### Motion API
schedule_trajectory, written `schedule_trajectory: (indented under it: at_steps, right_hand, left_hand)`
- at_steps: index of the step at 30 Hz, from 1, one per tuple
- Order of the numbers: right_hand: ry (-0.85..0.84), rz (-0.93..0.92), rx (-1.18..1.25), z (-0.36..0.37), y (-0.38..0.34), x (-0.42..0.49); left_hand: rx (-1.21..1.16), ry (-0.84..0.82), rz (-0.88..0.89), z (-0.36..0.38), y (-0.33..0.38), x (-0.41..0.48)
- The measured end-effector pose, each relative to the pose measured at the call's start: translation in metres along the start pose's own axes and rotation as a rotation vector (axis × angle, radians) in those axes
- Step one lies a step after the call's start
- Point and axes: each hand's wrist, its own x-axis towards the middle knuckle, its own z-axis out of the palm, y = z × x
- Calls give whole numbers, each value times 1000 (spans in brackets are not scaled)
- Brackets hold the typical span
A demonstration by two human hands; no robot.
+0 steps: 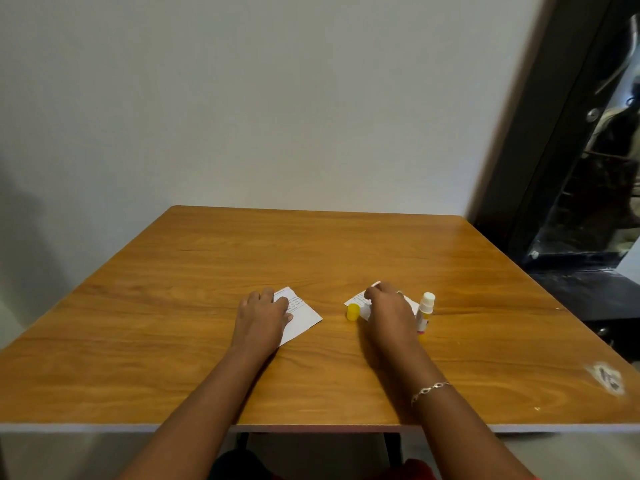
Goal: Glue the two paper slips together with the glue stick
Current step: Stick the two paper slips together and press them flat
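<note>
1. The left hand [263, 317] lies palm down on the left paper slip [304, 320]. Its fingers are only lightly bent and rest on the printed part, and the thumb sits along the slip's middle. It rests on the paper rather than gripping it.
2. That slip lies flat on the desk [311, 244], turned cornerwise, with its near right corner bare and a few lines of small print showing (too small to read).
3. The right hand [388, 313] covers most of the right paper slip [358, 300]. The knuckles are raised and the fingers curl down onto the slip's far end. I cannot tell whether they pinch the paper or only press on it.
4. The two slips lie well apart, with bare wood between them.
5. A yellow cap [353, 311] stands at the near left edge of the right slip, just beside the right hand's thumb side.
6. The glue stick [425, 311] stands upright and uncapped, white tip up, just to the right of the right hand.
7. A thin chain bracelet [429, 391] circles the right wrist.
8. Near the desk's right edge there is a pale worn patch [606, 377]. A plain white wall [277, 98] rises behind the desk, and a dark doorway [588, 202] stands to the right.
</note>
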Motion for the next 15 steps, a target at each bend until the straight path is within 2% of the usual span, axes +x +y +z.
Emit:
schedule_trajectory:
  at_steps: [3, 15]
  right_hand:
    - [-153, 81, -122, 5, 2, 7]
    - [-202, 105, -193, 3, 0, 10]
  left_hand:
    - [11, 8, 15, -3, 0, 0]
    - [27, 2, -1, 0, -1, -2]
